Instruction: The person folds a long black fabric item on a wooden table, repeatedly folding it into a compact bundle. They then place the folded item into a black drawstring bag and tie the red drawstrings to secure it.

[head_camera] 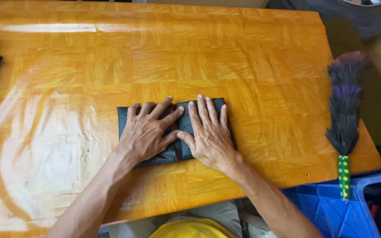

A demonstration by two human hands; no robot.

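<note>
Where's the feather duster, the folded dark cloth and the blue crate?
feather duster [344, 105]: head view, on its fluffy feathers.
folded dark cloth [124, 115]: head view, on its bare left corner.
blue crate [331, 211]: head view, on its rim.

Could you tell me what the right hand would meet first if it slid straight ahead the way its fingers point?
The right hand lies flat on the dark folded cloth, fingers pointing toward the far edge. Past the cloth's edge, only bare wooden table lies ahead, so the way looks free.

A home room, by the look. A feather duster [345, 119] lies at the parquet-pattern wooden tabletop's [155, 53] right edge. A blue plastic crate [331, 207] stands below.
</note>
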